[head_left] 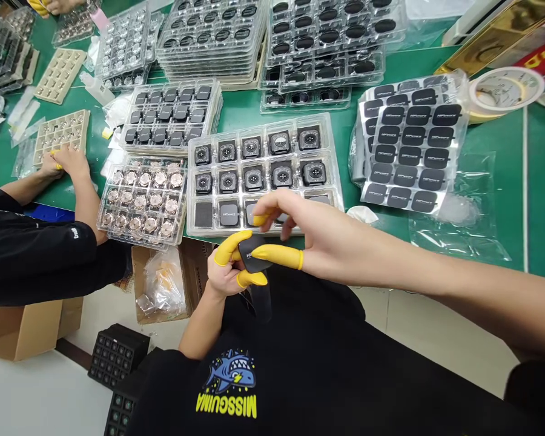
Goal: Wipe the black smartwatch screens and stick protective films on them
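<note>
My left hand (227, 269), with yellow finger cots, is closed around a black square smartwatch (251, 254). White lettering shows on its dark face, partly covered by a thumb. A dark strap (261, 298) hangs below it. My right hand (300, 227) reaches in from the right. Its yellow-covered thumb lies across the watch face, while its other fingers curl above, apart from the watch. Just behind my hands is a clear plastic tray (266, 126) of smartwatches, some with sensor backs up, others with a lettered dark face; my right hand hides part of the front row.
Sheets of black lettered stickers (404, 134) lie at right beside a tape roll (506, 91). Stacked trays (211, 51) line the back. A tray of rose-gold watches (140, 200) stands left, near a co-worker's hands (68, 162). Below is a cardboard box (193, 272).
</note>
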The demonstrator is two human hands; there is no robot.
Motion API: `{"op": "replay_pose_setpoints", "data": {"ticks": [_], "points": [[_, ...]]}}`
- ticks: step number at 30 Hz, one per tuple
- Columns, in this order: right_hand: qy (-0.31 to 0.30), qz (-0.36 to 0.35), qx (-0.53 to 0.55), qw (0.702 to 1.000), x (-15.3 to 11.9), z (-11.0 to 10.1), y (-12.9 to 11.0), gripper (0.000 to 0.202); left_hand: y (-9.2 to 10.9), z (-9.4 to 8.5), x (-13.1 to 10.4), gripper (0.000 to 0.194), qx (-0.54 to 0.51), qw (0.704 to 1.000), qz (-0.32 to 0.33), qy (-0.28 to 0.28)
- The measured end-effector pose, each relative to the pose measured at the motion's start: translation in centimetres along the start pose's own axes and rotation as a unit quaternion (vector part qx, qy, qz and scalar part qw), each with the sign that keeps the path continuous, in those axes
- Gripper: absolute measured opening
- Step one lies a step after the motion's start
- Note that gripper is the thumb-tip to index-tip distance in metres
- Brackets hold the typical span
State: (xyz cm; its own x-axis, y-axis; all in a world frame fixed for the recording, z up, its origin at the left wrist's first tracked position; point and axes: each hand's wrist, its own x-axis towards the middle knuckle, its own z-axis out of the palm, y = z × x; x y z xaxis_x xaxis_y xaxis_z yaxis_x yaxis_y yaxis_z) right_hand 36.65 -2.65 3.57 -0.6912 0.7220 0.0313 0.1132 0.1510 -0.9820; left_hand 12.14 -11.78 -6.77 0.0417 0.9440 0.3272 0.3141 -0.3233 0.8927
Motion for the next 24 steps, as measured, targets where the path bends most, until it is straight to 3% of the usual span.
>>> {"op": "replay_pose_setpoints", "data": {"ticks": [3, 6, 10, 16, 19, 24], "points": [[-0.045, 0.069, 0.051, 0.995, -0.4, 0.5, 0.3, 0.045, 0.3, 0.3, 0.6, 0.07, 0.028, 0.999, 0.034, 0.011], [-0.093, 0.105, 0.076, 0.987, -0.3, 1.0, 0.7, 0.044, 1.0, 0.4, 1.6, 0.065, 0.049, 0.996, 0.074, 0.002], [-0.085, 0.106, 0.124, 0.983, 0.4, 1.8, 1.1, 0.044, 1.5, 0.0, 2.2, 0.055, 0.072, 0.991, 0.115, 0.007], [-0.045, 0.089, 0.131, 0.986, 1.8, 2.8, 0.9, 0.051, 0.9, -1.1, 1.1, 0.059, 0.096, 0.992, 0.075, 0.02], [-0.029, 0.089, 0.121, 0.988, 2.6, 3.3, 0.7, 0.045, 0.7, -1.1, 0.7, 0.059, 0.063, 0.996, 0.051, 0.03], [-0.044, 0.053, 0.045, 0.997, 4.0, 3.2, 0.7, 0.032, 1.1, -1.3, 1.2, 0.04, 0.018, 0.999, 0.044, 0.011]]}}
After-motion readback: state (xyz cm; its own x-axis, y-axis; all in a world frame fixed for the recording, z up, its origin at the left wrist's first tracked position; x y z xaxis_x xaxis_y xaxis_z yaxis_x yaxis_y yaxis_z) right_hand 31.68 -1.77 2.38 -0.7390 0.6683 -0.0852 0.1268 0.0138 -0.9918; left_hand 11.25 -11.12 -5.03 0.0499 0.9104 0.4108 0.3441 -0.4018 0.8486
